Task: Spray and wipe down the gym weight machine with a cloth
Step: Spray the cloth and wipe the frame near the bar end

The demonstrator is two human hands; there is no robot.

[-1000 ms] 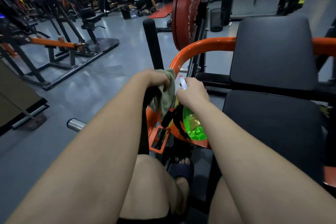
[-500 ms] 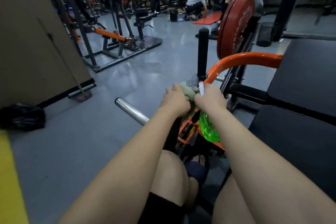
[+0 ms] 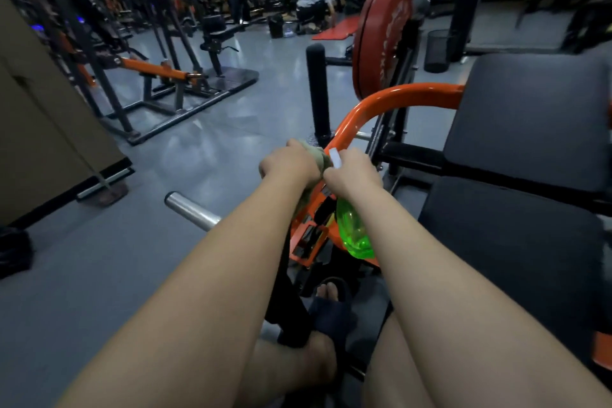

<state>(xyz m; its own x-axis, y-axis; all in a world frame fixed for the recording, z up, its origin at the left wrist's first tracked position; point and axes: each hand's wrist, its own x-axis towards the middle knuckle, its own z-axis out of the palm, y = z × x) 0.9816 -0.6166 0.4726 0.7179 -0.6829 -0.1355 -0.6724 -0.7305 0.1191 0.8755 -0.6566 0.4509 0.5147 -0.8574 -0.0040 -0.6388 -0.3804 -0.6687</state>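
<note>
Dim gym, glossy grey floor [image 3: 212,156], dark machine frames [image 3: 159,76], red mat [image 3: 334,32], mesh bin [image 3: 437,50], tan wall [image 3: 39,142].

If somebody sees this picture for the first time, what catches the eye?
In the centre, the left hand grips a greenish cloth by the curved orange bar, and beside it the right hand grips a bright green spray bottle. Behind them, a big red weight plate stands upright.

Dim indoor light, glare on the floor [image 3: 205,142], soft blur, bent edges.

One cloth [image 3: 317,155], one spray bottle [image 3: 354,232], one weight plate [image 3: 377,43], one wire bin [image 3: 437,50].
</note>
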